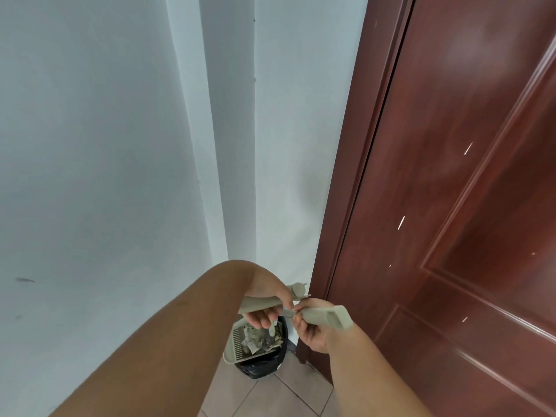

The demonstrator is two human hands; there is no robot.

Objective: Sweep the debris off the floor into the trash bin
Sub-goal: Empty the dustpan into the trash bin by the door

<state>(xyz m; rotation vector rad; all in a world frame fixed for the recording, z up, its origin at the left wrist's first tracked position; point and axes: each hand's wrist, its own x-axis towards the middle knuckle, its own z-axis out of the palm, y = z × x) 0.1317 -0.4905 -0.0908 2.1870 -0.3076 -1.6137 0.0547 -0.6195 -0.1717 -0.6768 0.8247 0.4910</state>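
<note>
A grey-green dustpan hangs over a trash bin lined with a black bag, and crumpled paper debris lies in the pan above the bin's mouth. My left hand grips a grey-green handle that runs crosswise. Just to its right, my right hand is shut on a second grey-green handle, its flared end pointing right. Both hands nearly touch above the bin. I cannot tell which handle belongs to the dustpan. The broom head is hidden.
A dark red wooden door fills the right side, its frame reaching the floor beside the bin. White walls form a corner behind the bin. Beige floor tiles show below it.
</note>
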